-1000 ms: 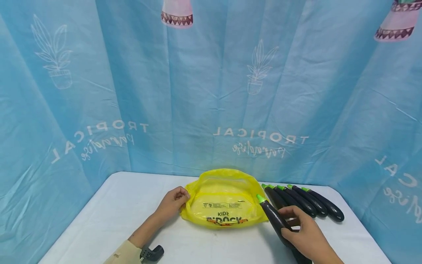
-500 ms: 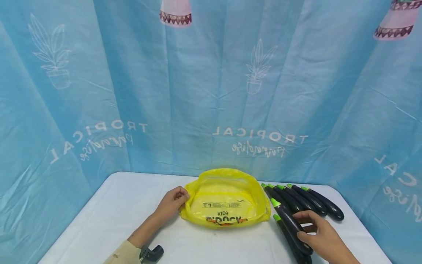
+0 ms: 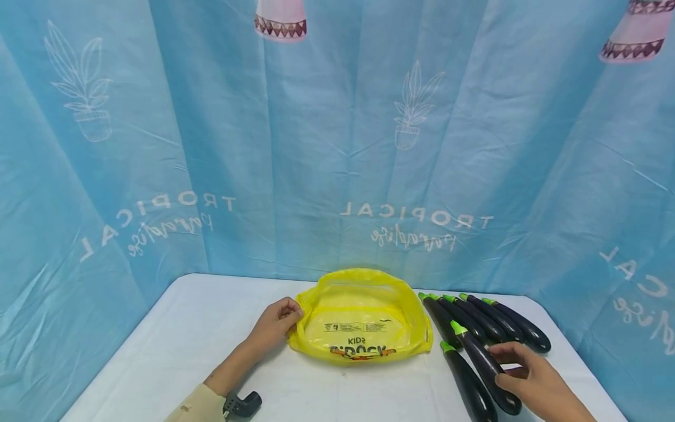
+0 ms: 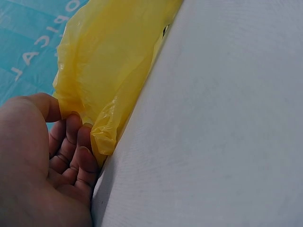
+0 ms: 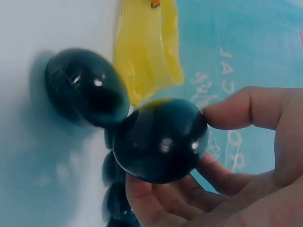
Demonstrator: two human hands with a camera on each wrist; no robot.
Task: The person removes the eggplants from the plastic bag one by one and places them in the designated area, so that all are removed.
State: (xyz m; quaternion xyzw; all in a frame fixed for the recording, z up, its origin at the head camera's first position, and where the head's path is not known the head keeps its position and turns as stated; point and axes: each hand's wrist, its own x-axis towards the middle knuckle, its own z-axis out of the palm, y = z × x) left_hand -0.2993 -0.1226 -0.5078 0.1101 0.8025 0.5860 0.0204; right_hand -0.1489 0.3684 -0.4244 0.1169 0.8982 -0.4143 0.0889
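A yellow plastic bag (image 3: pixel 364 328) with dark print stands in the middle of the table, its mouth spread wide. My left hand (image 3: pixel 276 325) pinches the bag's left rim; in the left wrist view the thumb and fingers (image 4: pixel 73 127) close on the thin plastic. My right hand (image 3: pixel 529 375) grips a dark eggplant (image 3: pixel 486 369) with a green stem end, thumb on one side and fingers on the other. Just left of it a second eggplant (image 3: pixel 469 384) lies on the table. The right wrist view shows the held eggplant (image 5: pixel 161 142) end-on, close to the lying one (image 5: pixel 85 87).
Behind my right hand, several more eggplants (image 3: pixel 495 322) lie side by side at the table's back right. The white-covered table (image 3: pixel 369 398) ends against a blue printed curtain (image 3: pixel 316 176). A dark wrist strap piece (image 3: pixel 245 404) sits by my left sleeve.
My right hand has moved right and down, carrying its eggplant away from the bag, which uncovers the eggplant lying beside it. The left hand and the bag have stayed in place.
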